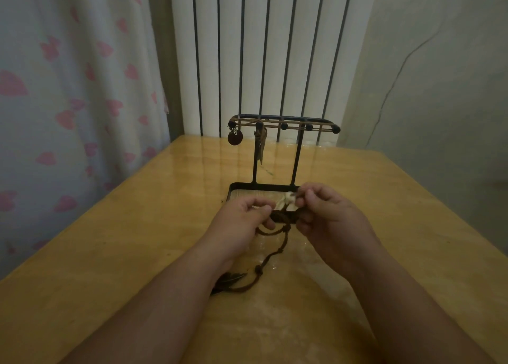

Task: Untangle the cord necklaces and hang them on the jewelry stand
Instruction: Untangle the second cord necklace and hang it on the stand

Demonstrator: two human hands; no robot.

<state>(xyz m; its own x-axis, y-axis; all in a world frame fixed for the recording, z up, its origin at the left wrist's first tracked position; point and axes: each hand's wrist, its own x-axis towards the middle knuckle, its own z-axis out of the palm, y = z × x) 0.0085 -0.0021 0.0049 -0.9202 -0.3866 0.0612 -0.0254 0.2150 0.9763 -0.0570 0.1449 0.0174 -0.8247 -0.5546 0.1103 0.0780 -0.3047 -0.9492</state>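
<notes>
The tangled bundle of dark brown and pale cream cord necklaces [284, 212] is held just above the yellow wooden desk [110, 253], near the middle of the view. It is pinched from its nine o'clock side by the left hand [242, 218] and from its three o'clock side by the right hand [327, 212]. The fingers [310, 196] of both hands are curled narrowly round the strands, with the pale part held toward the right hand. A knotted brown strand [270, 256] trails from the bundle toward six o'clock and ends at a dark feather-like pendant [229, 280] lying on the desk beside the left wrist.

At twelve o'clock from the bundle stands the black metal jewelry stand [298, 155], its tray base just behind the hands. A tan cord necklace [295, 122] is already draped along the top bar, with a round dark disc pendant [235, 138] hanging at the bar's nine o'clock end.

The task is judged partly done: at least one necklace is hung, while the bundle is yet to be separated and hung.

The number of cords in the bundle cannot be counted, since the knot itself is covered by the fingers. The feather-like pendant is partly hidden by the left forearm, and the dim light blurs the small pieces on the bar.

Behind the desk a white ribbed radiator [261, 47] is seen at twelve o'clock, and a pink-patterned curtain [68, 89] at nine o'clock.
</notes>
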